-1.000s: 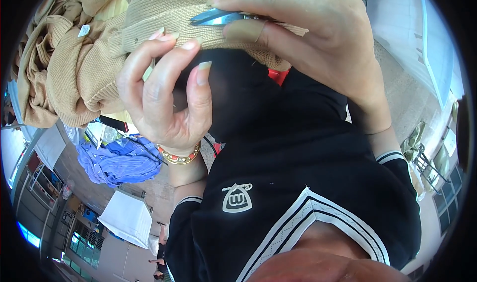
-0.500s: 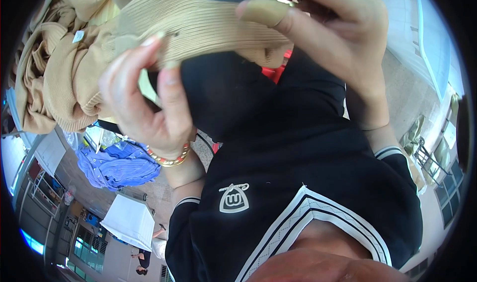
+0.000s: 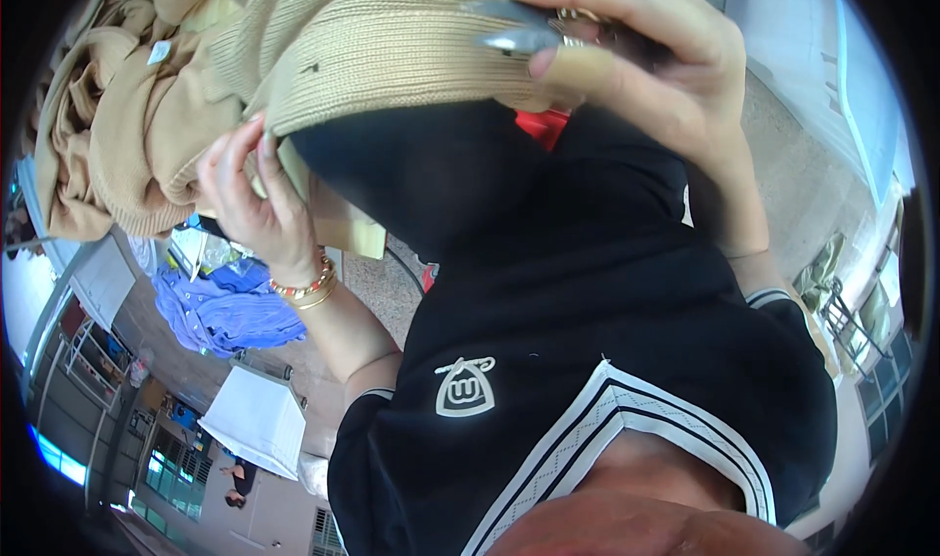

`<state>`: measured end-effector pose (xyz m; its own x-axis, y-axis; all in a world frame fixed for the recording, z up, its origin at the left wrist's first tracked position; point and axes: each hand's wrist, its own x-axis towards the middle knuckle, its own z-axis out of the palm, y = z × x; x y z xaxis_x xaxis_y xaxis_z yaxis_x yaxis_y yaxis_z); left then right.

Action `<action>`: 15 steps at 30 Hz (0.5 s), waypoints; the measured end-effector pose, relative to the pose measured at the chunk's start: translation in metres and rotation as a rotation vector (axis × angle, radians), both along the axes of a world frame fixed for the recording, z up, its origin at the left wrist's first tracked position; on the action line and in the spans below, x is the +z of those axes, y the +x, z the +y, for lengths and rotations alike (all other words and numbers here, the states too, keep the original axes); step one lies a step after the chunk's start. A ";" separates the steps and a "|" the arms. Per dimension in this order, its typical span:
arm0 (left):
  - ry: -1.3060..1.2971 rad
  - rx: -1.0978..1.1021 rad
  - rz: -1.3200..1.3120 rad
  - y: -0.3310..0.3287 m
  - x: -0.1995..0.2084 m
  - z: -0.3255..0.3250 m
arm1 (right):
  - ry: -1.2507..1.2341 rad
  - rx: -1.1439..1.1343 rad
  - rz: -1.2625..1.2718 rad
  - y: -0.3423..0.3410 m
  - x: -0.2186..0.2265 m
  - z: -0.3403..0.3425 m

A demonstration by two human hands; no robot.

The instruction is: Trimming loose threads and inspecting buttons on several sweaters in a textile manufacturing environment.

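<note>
Beige knit hem (image 3: 392, 71) is pinched w/ L hand (image 3: 273, 221). Snips (image 3: 519, 39), gripped in R hand (image 3: 697, 84), are best angled off it.

Snips (image 3: 517, 39) up toward 1 o'clock are a motion smear, handles mostly buried in the right hand (image 3: 666, 81), which is kinda fuzzy too. Beige knit garment (image 3: 392, 67) runs off the top at 12. Dark fleck (image 3: 310, 68) at 11? Too tiny to call. Pale tag (image 3: 159, 52) at 10, can't read it.

The ribbed knit (image 3: 392, 67) is tan; the shirt (image 3: 548, 301) black, collar (image 3: 550, 466) white-striped.
</note>
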<state>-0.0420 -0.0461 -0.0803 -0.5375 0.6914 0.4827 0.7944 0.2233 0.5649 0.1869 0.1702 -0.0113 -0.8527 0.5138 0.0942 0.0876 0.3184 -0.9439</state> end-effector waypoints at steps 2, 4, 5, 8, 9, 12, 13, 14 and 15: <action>-0.063 -0.056 0.085 -0.006 -0.002 -0.006 | 0.045 0.036 0.022 -0.003 0.000 -0.004; -0.063 -0.053 0.090 0.002 0.000 -0.007 | -0.036 0.040 -0.020 -0.009 -0.001 -0.006; -0.062 -0.041 0.095 0.004 0.003 -0.007 | -0.117 0.032 -0.072 -0.013 -0.002 -0.007; 0.050 -0.028 0.141 0.008 0.012 -0.001 | 0.199 0.084 -0.030 -0.021 0.010 -0.008; 0.143 -0.056 0.116 0.012 0.014 0.005 | 0.209 0.082 -0.042 -0.023 0.013 -0.008; 0.245 -0.183 0.168 0.021 0.027 0.015 | 0.228 0.069 -0.009 -0.031 0.019 -0.009; 0.226 -0.233 0.205 0.023 0.033 0.017 | 0.267 0.063 -0.023 -0.034 0.019 -0.010; 0.211 -0.280 0.192 0.024 0.035 0.020 | 0.306 0.056 -0.037 -0.036 0.019 -0.011; 0.167 -0.315 0.205 0.025 0.037 0.021 | 0.307 0.070 -0.040 -0.037 0.015 -0.010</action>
<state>-0.0167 -0.0253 -0.0431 -0.1930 0.7096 0.6777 0.9093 -0.1301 0.3952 0.1494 0.1598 0.0033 -0.8912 0.4063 0.2016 0.0905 0.5949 -0.7987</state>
